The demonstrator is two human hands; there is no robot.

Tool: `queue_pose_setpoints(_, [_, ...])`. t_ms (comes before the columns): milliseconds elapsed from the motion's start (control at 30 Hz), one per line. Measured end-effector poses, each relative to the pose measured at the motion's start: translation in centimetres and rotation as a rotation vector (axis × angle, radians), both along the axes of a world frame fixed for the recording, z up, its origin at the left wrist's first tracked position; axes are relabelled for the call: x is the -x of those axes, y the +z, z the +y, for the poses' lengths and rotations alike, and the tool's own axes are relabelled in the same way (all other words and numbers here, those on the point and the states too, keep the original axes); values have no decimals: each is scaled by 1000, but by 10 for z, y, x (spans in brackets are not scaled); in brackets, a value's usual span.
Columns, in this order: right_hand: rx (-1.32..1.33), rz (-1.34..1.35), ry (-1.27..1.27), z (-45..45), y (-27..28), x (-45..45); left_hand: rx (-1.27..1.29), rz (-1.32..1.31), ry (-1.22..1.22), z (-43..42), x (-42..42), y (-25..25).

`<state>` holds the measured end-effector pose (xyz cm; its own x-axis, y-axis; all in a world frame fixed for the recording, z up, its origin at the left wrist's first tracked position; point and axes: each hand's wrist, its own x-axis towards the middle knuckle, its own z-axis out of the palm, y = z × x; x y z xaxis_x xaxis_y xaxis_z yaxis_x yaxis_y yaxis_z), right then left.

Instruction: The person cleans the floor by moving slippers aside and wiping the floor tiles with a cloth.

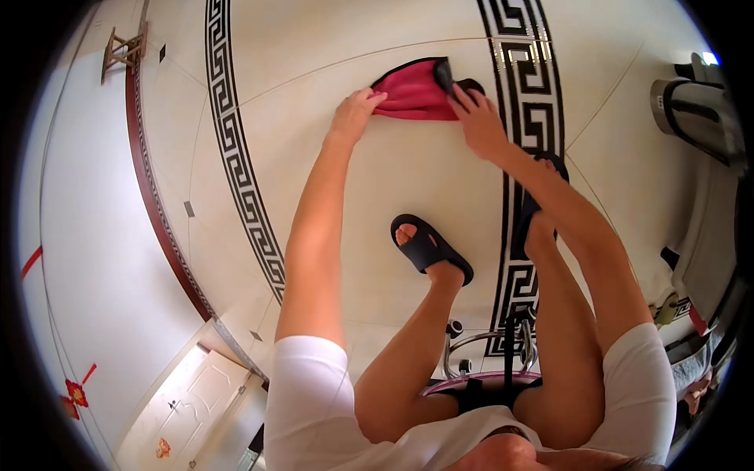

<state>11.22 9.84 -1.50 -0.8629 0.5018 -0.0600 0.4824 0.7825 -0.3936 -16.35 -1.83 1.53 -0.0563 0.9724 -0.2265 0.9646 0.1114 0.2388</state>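
Out in front of me, above the floor, is a pink cloth item (412, 93) with black edging and a black flap at its right end; its exact kind cannot be made out. My left hand (355, 116) pinches its lower left corner between thumb and fingers. At the other end, my right hand (479, 124) has its fingers closed on the black part. The cloth spans the gap between both hands, slightly folded. Both arms reach forward over my legs.
Below the hands is a dark slipper (428, 247) on one foot; my other foot is partly behind my right arm. I sit on a seat with a wheeled metal base (463, 349). A wooden stool (123, 53) stands far left, grey furniture (691, 114) at right.
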Motion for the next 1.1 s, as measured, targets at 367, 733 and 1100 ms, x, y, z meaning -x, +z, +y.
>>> queue_pose_setpoints(367, [126,-49,676,-170,0,83,548,199,597,-332,-23,-26])
queue_pose_setpoints(733, [38,-69,1045,-181,3,33,149,-342,1085,-347,-294,-7])
queue_pose_setpoints(1100, [-150,-125,555,11,19,-92,54,-573,389,-134,-260,-8])
